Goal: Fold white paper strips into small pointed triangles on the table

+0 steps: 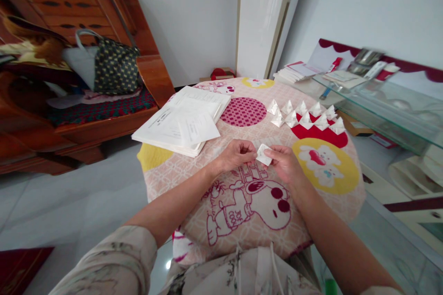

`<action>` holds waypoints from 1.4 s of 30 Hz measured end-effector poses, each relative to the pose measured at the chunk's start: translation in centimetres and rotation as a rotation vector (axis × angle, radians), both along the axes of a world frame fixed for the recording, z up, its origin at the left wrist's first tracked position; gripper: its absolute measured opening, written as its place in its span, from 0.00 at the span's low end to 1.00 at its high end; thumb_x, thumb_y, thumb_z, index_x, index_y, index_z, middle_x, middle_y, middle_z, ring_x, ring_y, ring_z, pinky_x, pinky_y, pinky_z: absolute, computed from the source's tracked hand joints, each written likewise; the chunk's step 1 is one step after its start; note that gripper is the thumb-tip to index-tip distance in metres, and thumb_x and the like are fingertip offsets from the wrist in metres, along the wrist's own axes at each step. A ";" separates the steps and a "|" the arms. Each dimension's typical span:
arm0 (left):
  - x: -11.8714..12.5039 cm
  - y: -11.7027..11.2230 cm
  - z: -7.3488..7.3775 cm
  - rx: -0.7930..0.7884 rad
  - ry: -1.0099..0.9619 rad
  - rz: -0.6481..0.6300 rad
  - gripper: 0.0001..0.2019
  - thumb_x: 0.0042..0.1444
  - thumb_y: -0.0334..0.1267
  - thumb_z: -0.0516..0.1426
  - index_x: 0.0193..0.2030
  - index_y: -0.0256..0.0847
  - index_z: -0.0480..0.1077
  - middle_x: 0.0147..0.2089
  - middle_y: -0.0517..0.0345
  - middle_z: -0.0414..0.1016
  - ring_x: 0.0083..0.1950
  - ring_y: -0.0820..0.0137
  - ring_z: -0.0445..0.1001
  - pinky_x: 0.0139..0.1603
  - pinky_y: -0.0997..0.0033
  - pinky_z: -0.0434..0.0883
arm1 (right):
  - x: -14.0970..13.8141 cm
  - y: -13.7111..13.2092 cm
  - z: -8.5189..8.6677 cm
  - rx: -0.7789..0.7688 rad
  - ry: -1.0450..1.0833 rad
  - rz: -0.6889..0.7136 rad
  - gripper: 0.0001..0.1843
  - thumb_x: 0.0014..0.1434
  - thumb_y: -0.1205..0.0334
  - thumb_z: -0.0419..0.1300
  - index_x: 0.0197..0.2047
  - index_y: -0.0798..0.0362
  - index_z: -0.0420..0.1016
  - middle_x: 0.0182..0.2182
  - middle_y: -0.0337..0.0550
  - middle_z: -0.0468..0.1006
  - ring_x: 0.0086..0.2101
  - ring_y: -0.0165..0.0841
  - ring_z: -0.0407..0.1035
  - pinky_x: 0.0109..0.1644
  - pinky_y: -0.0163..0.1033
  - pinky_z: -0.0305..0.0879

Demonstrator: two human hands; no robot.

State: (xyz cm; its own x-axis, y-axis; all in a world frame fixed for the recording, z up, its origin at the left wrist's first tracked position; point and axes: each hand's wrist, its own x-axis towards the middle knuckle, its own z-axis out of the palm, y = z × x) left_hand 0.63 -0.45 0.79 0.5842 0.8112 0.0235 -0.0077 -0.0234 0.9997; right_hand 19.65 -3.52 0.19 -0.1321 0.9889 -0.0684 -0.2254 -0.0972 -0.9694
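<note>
Both my hands hold one small folded piece of white paper just above the cloth-covered table. My left hand pinches its left edge with curled fingers. My right hand pinches its right side between thumb and fingers. Beyond my hands, several folded white paper pieces stand in rows on the cloth. A stack of white paper sheets lies to the left of my hands.
A wooden bench with a patterned bag stands on the left. A glass-topped counter with papers and packets runs along the right. A tall white appliance is at the back wall.
</note>
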 end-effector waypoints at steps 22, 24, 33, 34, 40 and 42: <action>0.1 0.0 -0.5 0.064 0.064 -0.081 0.22 0.56 0.56 0.61 0.29 0.35 0.71 0.23 0.62 0.67 0.22 0.79 0.60 0.23 0.76 0.54 | -0.4 -0.2 -0.4 0.076 -0.092 -0.025 0.17 0.48 0.52 0.71 0.19 0.55 0.75 0.16 0.42 0.74 0.17 0.29 0.64 0.20 0.35 0.59; 0.2 0.0 -0.6 0.070 0.070 -0.092 0.22 0.57 0.56 0.60 0.31 0.34 0.71 0.24 0.61 0.67 0.22 0.78 0.60 0.23 0.76 0.54 | -0.5 -0.2 -0.4 0.063 -0.100 -0.027 0.18 0.47 0.50 0.71 0.19 0.55 0.75 0.15 0.42 0.74 0.16 0.30 0.64 0.19 0.35 0.59; 0.5 -0.5 -0.3 0.179 0.021 -0.088 0.21 0.61 0.54 0.58 0.32 0.34 0.73 0.29 0.54 0.77 0.29 0.74 0.70 0.31 0.75 0.63 | -0.4 -0.2 -0.6 0.084 -0.102 -0.012 0.18 0.51 0.50 0.69 0.21 0.55 0.77 0.16 0.42 0.74 0.16 0.30 0.65 0.18 0.35 0.59; 0.5 -0.6 -0.3 0.174 0.009 -0.096 0.21 0.61 0.54 0.58 0.34 0.34 0.74 0.31 0.53 0.78 0.31 0.73 0.72 0.33 0.75 0.65 | -0.4 -0.2 -0.7 0.080 -0.094 -0.009 0.18 0.51 0.50 0.69 0.22 0.55 0.77 0.16 0.42 0.74 0.16 0.30 0.65 0.18 0.35 0.60; 0.5 -0.6 -0.2 0.155 -0.020 -0.119 0.21 0.63 0.53 0.58 0.34 0.34 0.74 0.32 0.51 0.80 0.32 0.71 0.76 0.35 0.74 0.68 | -0.6 -0.3 -0.6 0.062 -0.075 0.022 0.20 0.54 0.46 0.68 0.23 0.55 0.76 0.17 0.42 0.75 0.17 0.31 0.66 0.19 0.35 0.61; 0.5 -0.6 -0.1 0.177 -0.006 -0.137 0.21 0.63 0.53 0.58 0.33 0.33 0.75 0.32 0.51 0.79 0.31 0.73 0.74 0.33 0.75 0.66 | -0.7 -0.4 -0.5 0.094 -0.104 0.005 0.21 0.54 0.47 0.68 0.21 0.55 0.75 0.15 0.41 0.73 0.16 0.29 0.64 0.19 0.35 0.59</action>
